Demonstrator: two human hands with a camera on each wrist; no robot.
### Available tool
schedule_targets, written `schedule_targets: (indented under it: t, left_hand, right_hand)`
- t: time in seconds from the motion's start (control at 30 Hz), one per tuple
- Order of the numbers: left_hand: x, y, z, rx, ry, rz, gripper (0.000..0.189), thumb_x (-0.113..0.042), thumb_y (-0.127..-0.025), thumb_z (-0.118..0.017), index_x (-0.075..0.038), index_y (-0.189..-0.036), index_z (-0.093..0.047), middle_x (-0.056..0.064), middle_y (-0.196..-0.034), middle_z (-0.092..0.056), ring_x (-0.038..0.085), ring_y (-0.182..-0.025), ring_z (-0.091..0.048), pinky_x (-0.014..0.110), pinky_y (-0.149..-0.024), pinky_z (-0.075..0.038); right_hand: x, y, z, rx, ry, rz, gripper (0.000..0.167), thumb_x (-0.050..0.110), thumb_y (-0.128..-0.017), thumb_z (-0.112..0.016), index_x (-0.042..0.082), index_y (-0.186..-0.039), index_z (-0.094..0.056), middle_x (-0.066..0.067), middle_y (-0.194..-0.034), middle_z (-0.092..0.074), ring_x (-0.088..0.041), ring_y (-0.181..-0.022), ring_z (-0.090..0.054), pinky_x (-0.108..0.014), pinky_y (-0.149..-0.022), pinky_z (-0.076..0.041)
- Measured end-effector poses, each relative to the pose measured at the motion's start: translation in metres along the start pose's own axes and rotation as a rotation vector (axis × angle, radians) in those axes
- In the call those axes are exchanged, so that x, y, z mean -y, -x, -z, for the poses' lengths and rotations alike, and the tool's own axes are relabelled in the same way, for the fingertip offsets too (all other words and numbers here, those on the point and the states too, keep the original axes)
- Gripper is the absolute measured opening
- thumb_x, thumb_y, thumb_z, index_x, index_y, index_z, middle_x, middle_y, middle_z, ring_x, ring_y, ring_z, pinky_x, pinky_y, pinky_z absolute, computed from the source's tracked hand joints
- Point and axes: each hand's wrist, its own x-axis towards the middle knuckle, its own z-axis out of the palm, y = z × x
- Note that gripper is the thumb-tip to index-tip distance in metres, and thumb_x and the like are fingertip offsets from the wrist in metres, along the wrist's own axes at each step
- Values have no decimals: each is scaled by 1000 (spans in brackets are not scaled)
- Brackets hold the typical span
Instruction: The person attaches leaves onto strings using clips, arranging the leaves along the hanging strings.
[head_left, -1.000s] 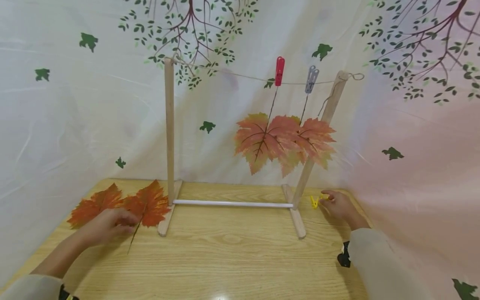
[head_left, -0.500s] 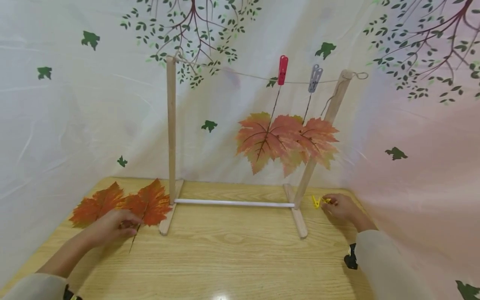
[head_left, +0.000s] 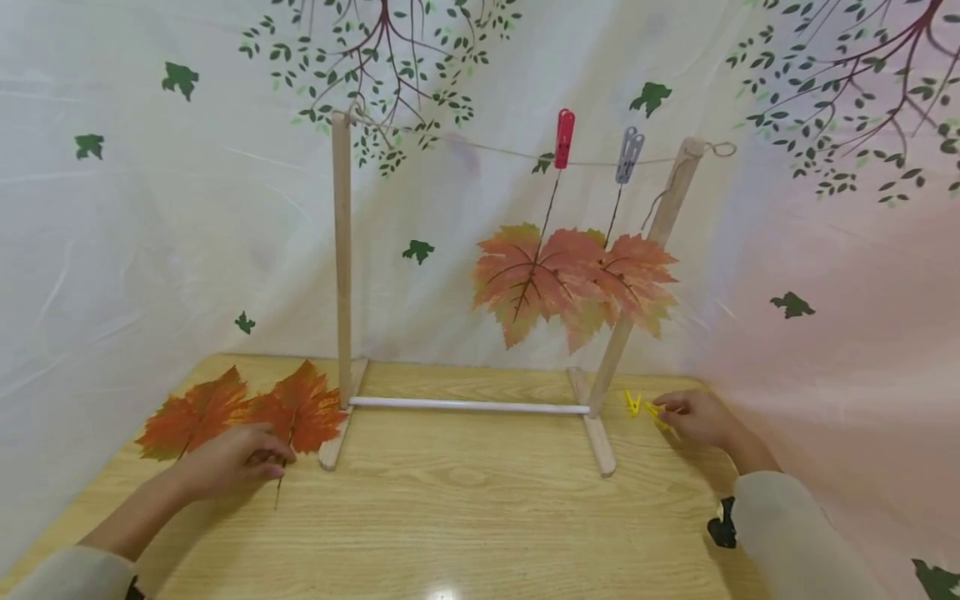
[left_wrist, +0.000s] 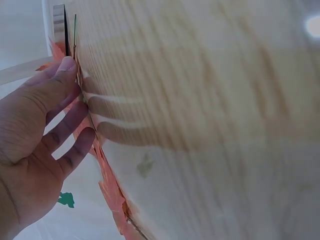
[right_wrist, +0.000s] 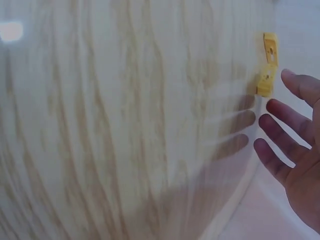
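Observation:
My left hand (head_left: pixel 236 460) pinches the thin dark stem (left_wrist: pixel 79 75) of an orange-red artificial leaf (head_left: pixel 300 412) lying at the table's left, against the foot of a wooden stand. Another such leaf (head_left: pixel 197 408) lies beside it, partly behind the hand. At the right, my right hand (head_left: pixel 697 417) holds a yellow clothespin (head_left: pixel 657 414) at its fingertips in the head view. A second yellow clothespin (head_left: pixel 633 403) lies just left of it. In the right wrist view the right hand's thumb and fingers look spread beside the two clothespins (right_wrist: pixel 270 50).
The wooden stand (head_left: pixel 342 258) has a white crossbar (head_left: pixel 465 405) and a string (head_left: pixel 480 147) between its posts. A red clothespin (head_left: pixel 565 139) and a grey clothespin (head_left: pixel 629 156) hold two hanging leaves (head_left: pixel 525 279) on it. A printed cloth (head_left: pixel 285 208) backs the table.
The right hand has drawn slightly right and toward me, one yellow clothespin moving with it, away from the other. The left hand has closed on the stem, and its leaf has shifted slightly.

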Motion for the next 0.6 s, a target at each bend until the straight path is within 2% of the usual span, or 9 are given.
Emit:
schedule_targets:
  t: [0.13, 0.27, 0.47, 0.6]
  left_hand:
    - [-1, -3, 2, 20, 10, -38, 12, -16, -93, -76, -15, -105, -78, -6, -100, -66, 5, -86, -62, 27, -67, -56]
    - [-1, -6, 3, 64, 53, -32, 10, -18, -93, -76, -18, -103, -77, -5, -101, -63, 6, -86, -60, 27, -67, -54]
    - [-1, -12, 1, 73, 48, -5, 5, -22, -92, -76, -24, -97, -75, -8, -99, -60, 4, -78, -52, 25, -62, -48]
    - [-3, -18, -1, 57, 16, -29, 7, -20, -92, -77, -26, -93, -73, -9, -98, -59, 3, -81, -54, 26, -64, -51]
  right_hand:
    - [-1, -3, -4, -23, -16, -47, 41, 18, -97, -72, -7, -129, -64, -30, -113, -68, -44, -99, -69, -48, -77, -60]
    - [-3, -7, -10, -28, -37, -72, 51, 21, -95, -75, -11, -132, -59, -31, -113, -66, -45, -100, -68, -46, -76, -60]
    - [-6, -11, -19, -72, -19, -60, 53, 19, -94, -76, -16, -129, -58, -30, -106, -67, -44, -95, -69, -50, -78, -59]
    - [-7, -11, -22, -103, 1, -79, 52, 21, -93, -77, -16, -125, -61, -29, -105, -68, -43, -95, -69, -52, -80, -58]
